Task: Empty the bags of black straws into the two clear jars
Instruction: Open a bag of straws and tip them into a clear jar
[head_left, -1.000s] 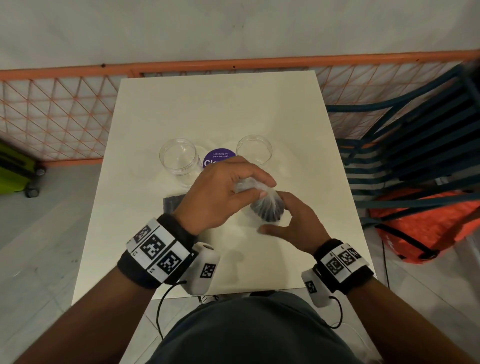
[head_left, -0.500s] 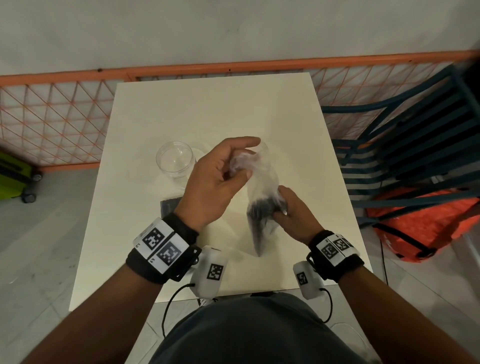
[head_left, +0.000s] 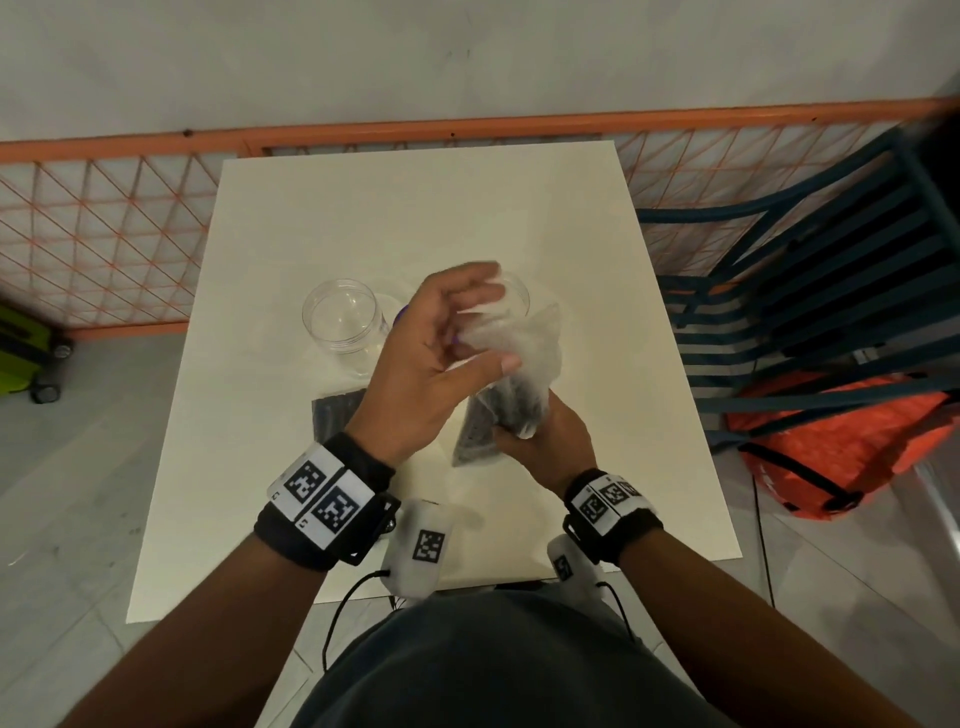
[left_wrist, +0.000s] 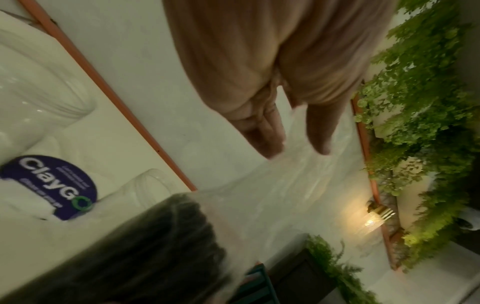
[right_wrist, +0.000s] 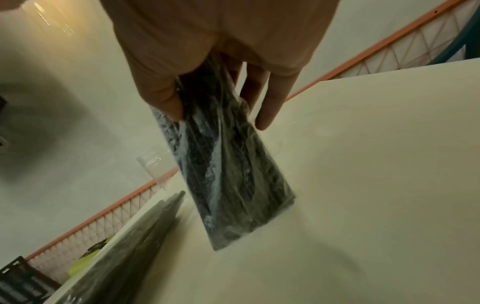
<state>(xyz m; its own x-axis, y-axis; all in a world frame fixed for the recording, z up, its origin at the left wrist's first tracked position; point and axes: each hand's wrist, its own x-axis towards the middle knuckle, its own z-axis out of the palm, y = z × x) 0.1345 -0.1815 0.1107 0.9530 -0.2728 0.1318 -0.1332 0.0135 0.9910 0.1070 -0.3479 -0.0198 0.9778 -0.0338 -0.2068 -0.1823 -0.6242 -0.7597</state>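
While right hand (head_left: 540, 441) fingers clasp the straw bag (head_left: 511, 395) low, left hand (head_left: 431, 364) fingers pinch its top.

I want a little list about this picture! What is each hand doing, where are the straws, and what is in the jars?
left hand: fingers at the clear top of the bag, grip unclear
right hand: grips the held bag around its straws
second bag: lies on the table, still full
left jar: upright, open, no straws inside
right jar: mostly hidden behind the left hand
sticker: purple, between the jars
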